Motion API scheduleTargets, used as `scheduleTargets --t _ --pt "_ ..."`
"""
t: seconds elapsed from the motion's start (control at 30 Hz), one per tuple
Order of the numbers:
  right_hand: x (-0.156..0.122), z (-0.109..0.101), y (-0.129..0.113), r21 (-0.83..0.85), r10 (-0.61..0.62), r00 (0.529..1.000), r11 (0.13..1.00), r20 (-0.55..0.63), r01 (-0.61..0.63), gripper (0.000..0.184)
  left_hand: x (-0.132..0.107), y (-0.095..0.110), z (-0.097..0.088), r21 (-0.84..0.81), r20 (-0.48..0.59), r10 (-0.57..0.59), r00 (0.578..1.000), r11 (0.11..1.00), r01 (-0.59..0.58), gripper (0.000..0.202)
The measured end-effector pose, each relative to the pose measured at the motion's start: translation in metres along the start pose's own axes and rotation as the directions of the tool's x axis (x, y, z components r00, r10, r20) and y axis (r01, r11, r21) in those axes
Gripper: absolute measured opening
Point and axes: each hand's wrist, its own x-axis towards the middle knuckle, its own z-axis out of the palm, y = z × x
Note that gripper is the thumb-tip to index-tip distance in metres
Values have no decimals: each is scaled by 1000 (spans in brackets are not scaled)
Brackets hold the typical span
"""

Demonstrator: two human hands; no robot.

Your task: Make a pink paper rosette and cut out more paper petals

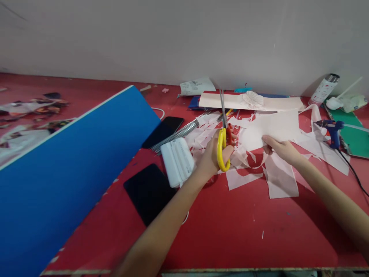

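Observation:
My left hand point(211, 156) is closed around the yellow and red handles of a pair of scissors point(223, 130), whose blades point away from me toward the wall. My right hand point(281, 148) rests on a sheet of pale pink paper point(273, 127), fingers pinching its near edge. Several pink paper scraps point(245, 171) lie on the red table point(230, 231) around and between both hands. A folded pink paper rosette point(253, 99) sits on a long pink strip farther back.
A large blue board point(66, 173) leans across the left. Two dark phones point(163, 131) point(148, 192), a white case point(177, 161) and metal wires point(178, 134) lie left of my left hand. A blue glue gun point(331, 129), a green mat point(353, 136) and a can point(324, 88) stand at right.

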Motion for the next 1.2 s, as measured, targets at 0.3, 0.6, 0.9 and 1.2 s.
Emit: scheduleTargets --t 0.3,0.6,0.9,1.2 --pt "-2 9 -5 -39 65 969 998 239 -58 37 0 8 4 -118 46 -38 998 992 43 12" --pt "-3 3 -10 -82 47 919 997 393 -16 44 -11 15 5 -111 126 12 992 994 2 26" --pt "2 10 9 138 -9 959 990 283 -31 42 -19 28 15 -128 33 -29 999 991 33 26" --pt "6 29 12 292 -7 999 956 -46 20 37 -18 27 18 -80 -103 -33 994 996 25 25"
